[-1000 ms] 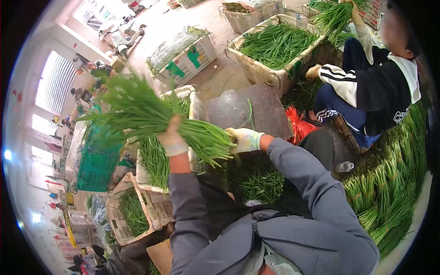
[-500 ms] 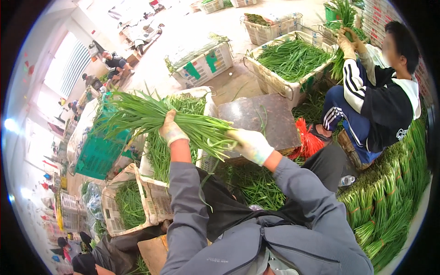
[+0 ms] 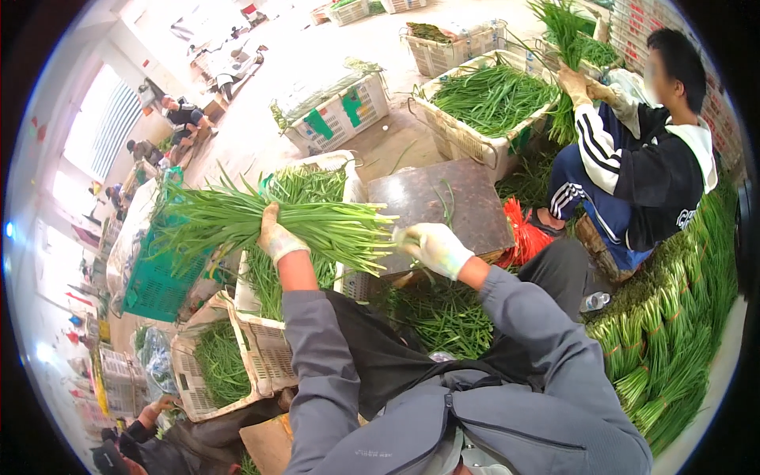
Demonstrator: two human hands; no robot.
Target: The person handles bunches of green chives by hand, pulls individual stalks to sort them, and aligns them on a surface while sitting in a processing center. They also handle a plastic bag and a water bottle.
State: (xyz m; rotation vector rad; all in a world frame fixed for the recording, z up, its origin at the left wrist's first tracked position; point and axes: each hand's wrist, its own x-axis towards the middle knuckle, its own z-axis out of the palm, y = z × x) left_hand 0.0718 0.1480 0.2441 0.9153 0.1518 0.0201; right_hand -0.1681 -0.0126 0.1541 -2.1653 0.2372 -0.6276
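Observation:
My left hand [image 3: 279, 240], in a pale glove with the thumb bare, is wrapped round a thick bunch of garlic chives [image 3: 328, 224]. The leaf tips fan out to the left, and the paler stalk ends point right. Just right of those ends is my right hand [image 3: 440, 248], also gloved. Its fingers are curled together, a small gap from the stalks; what they pinch, if anything, is too small to make out. Beneath the bunch stands a white crate of loose chives [image 3: 310, 184]. A dark board [image 3: 431, 202] with a few stray leaves lies beyond my right hand.
Red ties [image 3: 524, 236] hang beside the board. At the right, a seated person [image 3: 633, 158] holds another bunch. Banded bunches [image 3: 673, 332] stand at the lower right. Other crates [image 3: 491, 103] and a green crate [image 3: 158, 277] surround me. Loose greens [image 3: 451, 321] lie by my legs.
My right hand has come away from the stalk ends, which now show free. The bunch lies more level, and my left hand still grips it. The seated person's bunch is held upright.

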